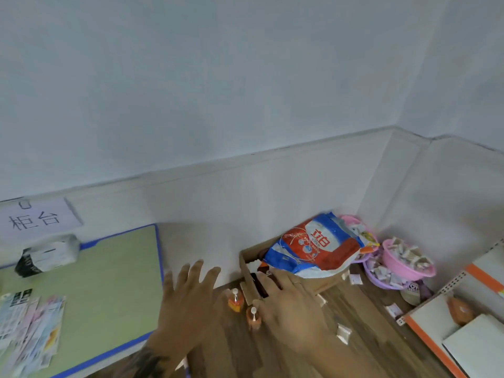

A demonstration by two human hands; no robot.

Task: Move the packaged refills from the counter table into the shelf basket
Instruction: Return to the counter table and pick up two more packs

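Both left hand [188, 296] and right hand [289, 304] spread open, holding nothing, between counter table [114, 282], where flat refill packets [30, 326] lie at left edge, and shelf [436, 309]; risk of 2 floor bottles [236, 300] toppling if swept

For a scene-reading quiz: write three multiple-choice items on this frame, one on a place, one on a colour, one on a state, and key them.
1. Where does the red and blue bag lie?
A. on the cardboard box
B. on the green mat
C. on the shelf

2. What colour is the basin full of small packets?
A. yellow
B. pink
C. black

3. How is the left hand?
A. gripping a bottle
B. closed in a fist
C. open, fingers spread

Key: A, the bag rests across the box top; B, its rim is pink; C, its fingers are straight and hold nothing.
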